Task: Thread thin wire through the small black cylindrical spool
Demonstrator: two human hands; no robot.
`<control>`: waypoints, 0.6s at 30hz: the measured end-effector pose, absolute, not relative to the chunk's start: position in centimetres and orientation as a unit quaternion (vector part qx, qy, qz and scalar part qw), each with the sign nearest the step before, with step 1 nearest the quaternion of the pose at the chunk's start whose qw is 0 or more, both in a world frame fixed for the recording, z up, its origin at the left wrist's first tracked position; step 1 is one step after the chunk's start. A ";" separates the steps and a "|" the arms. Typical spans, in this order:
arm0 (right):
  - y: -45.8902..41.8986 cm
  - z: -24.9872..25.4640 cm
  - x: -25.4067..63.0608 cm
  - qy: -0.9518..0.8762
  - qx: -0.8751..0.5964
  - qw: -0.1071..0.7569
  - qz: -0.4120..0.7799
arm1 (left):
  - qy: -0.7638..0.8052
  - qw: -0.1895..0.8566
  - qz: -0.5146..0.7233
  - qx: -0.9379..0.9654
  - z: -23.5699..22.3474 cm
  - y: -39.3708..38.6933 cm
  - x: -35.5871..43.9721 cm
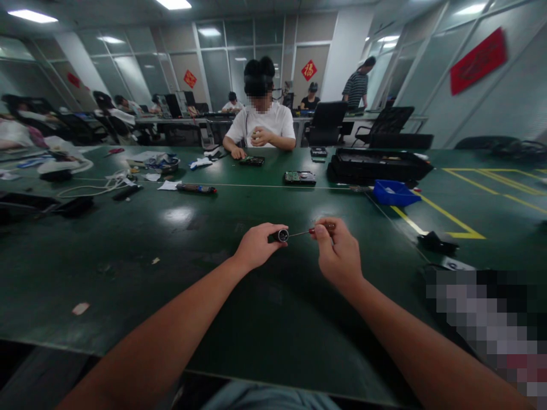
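My left hand [255, 246] is closed around a small black cylindrical part [282, 235], its round, ringed end turned toward me. Details inside that end are too small to make out. In my right hand [341, 253] is a thin screwdriver [301, 233], gripped by its reddish-brown handle between thumb and fingers. Its metal shaft points left, and the tip is at the right side of the black part; whether it touches cannot be told. Both hands are held over the green tabletop [256, 336], close together near the middle of the view.
Across the table a person in a white shirt [273, 122] handles a dark drive with a circuit board [252, 161]. Another hard drive [299, 177], a long black tray [378, 166] and a blue bin [393, 192] lie ahead. A pen-shaped tool [196, 188] and cables [102, 185] lie left.
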State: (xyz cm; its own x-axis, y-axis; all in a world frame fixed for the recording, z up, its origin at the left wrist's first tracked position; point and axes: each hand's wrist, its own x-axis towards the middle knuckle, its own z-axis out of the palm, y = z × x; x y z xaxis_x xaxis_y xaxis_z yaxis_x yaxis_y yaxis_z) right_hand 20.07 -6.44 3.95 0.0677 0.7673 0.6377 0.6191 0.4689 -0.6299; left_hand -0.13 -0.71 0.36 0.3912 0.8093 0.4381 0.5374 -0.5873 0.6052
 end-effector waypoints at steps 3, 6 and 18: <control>-6.6 4.0 20.2 -0.671 -0.502 0.541 0.069 | 0.419 0.191 0.359 0.812 0.4 -0.8 -0.1; -6.6 3.9 20.2 -0.692 -0.489 0.526 0.079 | 0.417 0.195 0.355 0.814 0.4 -0.8 -0.1; -6.2 3.6 20.5 -0.714 -0.483 0.504 0.059 | 0.421 0.175 0.332 0.826 -0.2 -0.4 -0.2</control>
